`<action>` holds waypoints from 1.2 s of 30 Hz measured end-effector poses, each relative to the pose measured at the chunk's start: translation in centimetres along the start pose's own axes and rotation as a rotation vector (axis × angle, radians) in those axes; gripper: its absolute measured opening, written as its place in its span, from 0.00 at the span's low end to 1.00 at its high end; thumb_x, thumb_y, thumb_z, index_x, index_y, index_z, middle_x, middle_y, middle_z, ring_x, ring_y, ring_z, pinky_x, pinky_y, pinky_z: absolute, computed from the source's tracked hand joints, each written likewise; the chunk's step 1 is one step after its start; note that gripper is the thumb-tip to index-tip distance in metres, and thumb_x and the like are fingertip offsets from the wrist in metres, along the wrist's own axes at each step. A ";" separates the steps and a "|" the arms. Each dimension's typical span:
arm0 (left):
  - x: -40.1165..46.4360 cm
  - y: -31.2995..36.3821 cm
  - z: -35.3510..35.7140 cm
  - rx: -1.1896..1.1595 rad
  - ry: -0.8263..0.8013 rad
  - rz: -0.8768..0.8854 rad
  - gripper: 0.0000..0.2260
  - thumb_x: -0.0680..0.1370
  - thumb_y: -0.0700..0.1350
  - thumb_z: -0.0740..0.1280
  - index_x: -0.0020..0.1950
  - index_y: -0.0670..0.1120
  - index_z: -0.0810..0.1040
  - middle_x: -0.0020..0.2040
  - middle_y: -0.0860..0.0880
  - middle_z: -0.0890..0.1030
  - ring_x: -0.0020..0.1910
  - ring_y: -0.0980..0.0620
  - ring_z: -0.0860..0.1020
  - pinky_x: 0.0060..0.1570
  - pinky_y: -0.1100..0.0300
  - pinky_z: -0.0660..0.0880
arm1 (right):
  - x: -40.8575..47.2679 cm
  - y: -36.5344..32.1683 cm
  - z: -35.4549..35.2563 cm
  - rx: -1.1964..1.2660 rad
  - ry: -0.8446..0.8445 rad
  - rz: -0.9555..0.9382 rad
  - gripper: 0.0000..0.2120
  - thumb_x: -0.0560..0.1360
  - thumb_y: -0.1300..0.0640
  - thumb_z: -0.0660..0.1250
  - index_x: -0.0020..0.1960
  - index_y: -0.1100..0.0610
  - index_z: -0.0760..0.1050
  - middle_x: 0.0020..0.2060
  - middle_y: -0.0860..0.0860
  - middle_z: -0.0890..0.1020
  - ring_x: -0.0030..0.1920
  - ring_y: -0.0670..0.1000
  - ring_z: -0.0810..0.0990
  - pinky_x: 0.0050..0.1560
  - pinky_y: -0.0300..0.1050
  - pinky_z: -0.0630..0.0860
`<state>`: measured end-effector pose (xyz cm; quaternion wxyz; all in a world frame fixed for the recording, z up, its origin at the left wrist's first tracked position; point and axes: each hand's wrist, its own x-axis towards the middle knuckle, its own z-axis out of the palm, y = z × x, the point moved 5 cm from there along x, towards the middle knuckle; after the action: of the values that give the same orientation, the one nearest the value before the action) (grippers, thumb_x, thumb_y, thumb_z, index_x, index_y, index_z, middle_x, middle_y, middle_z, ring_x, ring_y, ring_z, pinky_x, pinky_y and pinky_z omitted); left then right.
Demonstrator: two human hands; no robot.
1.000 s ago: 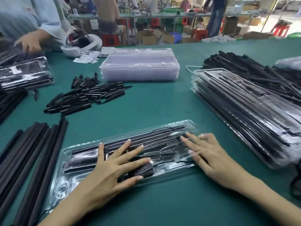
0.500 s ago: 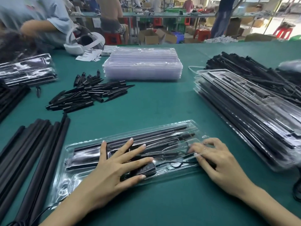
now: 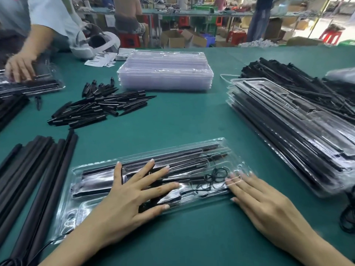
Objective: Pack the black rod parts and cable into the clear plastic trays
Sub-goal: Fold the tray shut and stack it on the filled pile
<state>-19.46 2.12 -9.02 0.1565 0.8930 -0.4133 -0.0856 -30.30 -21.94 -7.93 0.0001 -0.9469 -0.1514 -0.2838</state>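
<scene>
A clear plastic tray [image 3: 80, 212] lies on the green table in front of me, slanting up to the right. Black rod parts [image 3: 182, 156] fill its long slots and a coiled black cable [image 3: 215, 175] sits in its right end. My left hand [image 3: 134, 196] presses flat on the tray's middle with fingers spread. At the tray's right end my right hand [image 3: 263, 204] lies flat, its straight fingertips touching the plastic beside the cable.
Long black tubes [image 3: 28, 179] lie at the left. A heap of short black rods [image 3: 96, 108] and a stack of empty trays [image 3: 165, 72] sit behind. Packed trays [image 3: 288, 127] are piled at the right. Another person's hand [image 3: 19, 66] works at far left.
My right hand's fingers have straightened and slid slightly down the tray's right end, uncovering the coiled cable. My left hand stays pressed on the tray. The view has shifted a little.
</scene>
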 end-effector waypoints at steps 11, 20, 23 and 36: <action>-0.1 -0.1 0.1 0.062 -0.010 0.007 0.22 0.73 0.73 0.41 0.68 0.79 0.47 0.73 0.73 0.45 0.74 0.66 0.37 0.69 0.38 0.29 | -0.2 -2.4 0.6 -0.112 -0.120 0.071 0.21 0.76 0.53 0.56 0.54 0.66 0.81 0.51 0.59 0.84 0.52 0.57 0.83 0.61 0.51 0.73; 0.1 0.0 -0.2 0.182 -0.072 -0.034 0.22 0.72 0.71 0.34 0.65 0.80 0.38 0.70 0.75 0.36 0.70 0.68 0.29 0.69 0.38 0.28 | -0.6 3.5 -2.4 0.280 0.063 0.155 0.18 0.76 0.53 0.65 0.62 0.61 0.77 0.62 0.52 0.78 0.63 0.48 0.76 0.66 0.41 0.69; 0.2 0.2 -0.4 0.161 -0.084 -0.023 0.22 0.71 0.72 0.36 0.66 0.80 0.41 0.70 0.76 0.40 0.71 0.68 0.31 0.69 0.40 0.28 | 0.1 3.5 0.0 0.188 -0.197 0.053 0.24 0.77 0.46 0.59 0.68 0.59 0.72 0.67 0.50 0.74 0.69 0.49 0.69 0.67 0.47 0.67; 10.5 7.5 2.7 0.189 -0.045 0.206 0.26 0.75 0.71 0.45 0.70 0.75 0.37 0.78 0.58 0.38 0.76 0.53 0.32 0.64 0.31 0.27 | 1.0 4.6 0.3 0.382 -0.356 0.147 0.19 0.77 0.43 0.62 0.61 0.51 0.78 0.61 0.42 0.77 0.63 0.42 0.72 0.65 0.42 0.66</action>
<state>-18.84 -11.03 -9.15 0.0706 0.8543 -0.5125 -0.0498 -28.01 -26.05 -7.23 0.1729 -0.9731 -0.1305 -0.0785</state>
